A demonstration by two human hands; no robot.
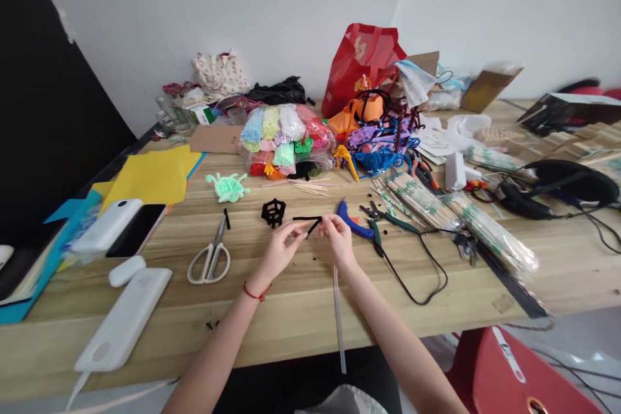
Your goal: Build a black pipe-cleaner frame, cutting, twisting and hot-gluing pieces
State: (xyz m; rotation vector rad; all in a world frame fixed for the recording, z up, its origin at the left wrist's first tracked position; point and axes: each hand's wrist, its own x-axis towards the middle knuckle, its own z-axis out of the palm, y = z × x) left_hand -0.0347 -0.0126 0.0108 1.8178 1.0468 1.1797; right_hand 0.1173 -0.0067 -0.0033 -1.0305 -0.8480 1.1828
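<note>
Black fuzzy stem (305,218), bent, is pinched by left hand (281,250) and right hand (338,242) (the 2 close together), right of the scissors (212,253).

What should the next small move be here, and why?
Probably pinch the corner of the black V firmly with the right hand: that hand is at the corner, the left hand is close beside the V's sides, and those sides spread at an angle.
</note>
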